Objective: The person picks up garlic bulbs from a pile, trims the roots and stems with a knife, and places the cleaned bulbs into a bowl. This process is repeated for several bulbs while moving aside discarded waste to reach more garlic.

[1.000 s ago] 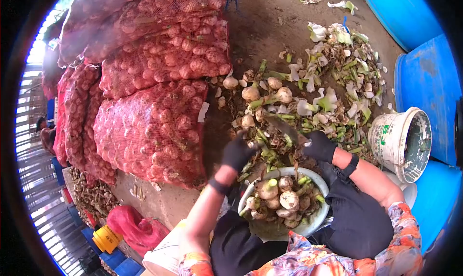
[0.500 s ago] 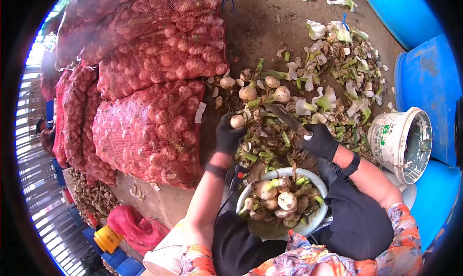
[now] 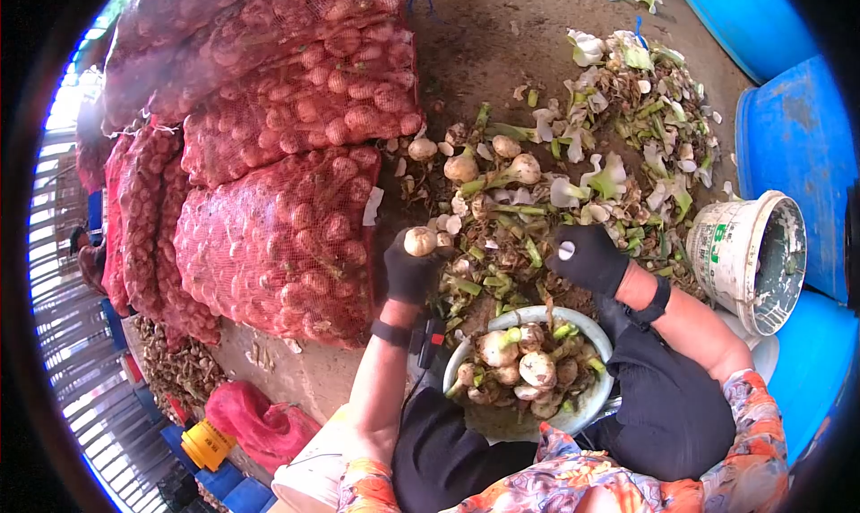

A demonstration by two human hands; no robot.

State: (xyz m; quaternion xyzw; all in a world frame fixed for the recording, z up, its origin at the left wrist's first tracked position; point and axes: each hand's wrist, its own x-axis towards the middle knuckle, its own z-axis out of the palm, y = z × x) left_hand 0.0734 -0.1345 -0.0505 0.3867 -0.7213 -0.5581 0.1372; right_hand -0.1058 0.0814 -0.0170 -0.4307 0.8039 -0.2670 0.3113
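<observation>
My left hand point(image 3: 414, 267), in a black glove, is closed around a pale round bulb point(image 3: 420, 241), like an onion or a garlic head. My right hand point(image 3: 587, 260), also gloved, is closed on a knife whose blade hardly shows now; a small whitish spot lies at the thumb. Between and beyond my hands are cut green stems and dry skins point(image 3: 511, 253). Several bulbs with stems point(image 3: 524, 170) lie on the ground just past them. A pale basin point(image 3: 598, 405) stands between my legs, with several dirty bulbs point(image 3: 537, 370) in it.
Red mesh sacks full of bulbs point(image 3: 278, 253) are stacked at left. A heap of white and green trimmings point(image 3: 640, 110) lies at far right. A white bucket point(image 3: 726, 253) lies tilted beside blue barrels point(image 3: 793, 163). A pink sack point(image 3: 260, 423) and yellow bucket point(image 3: 206, 446) are at lower left.
The knife blade, plainly visible before over the trimmings, has turned or dropped out of sight. My left hand has tilted and moved slightly left, showing more of the bulb.
</observation>
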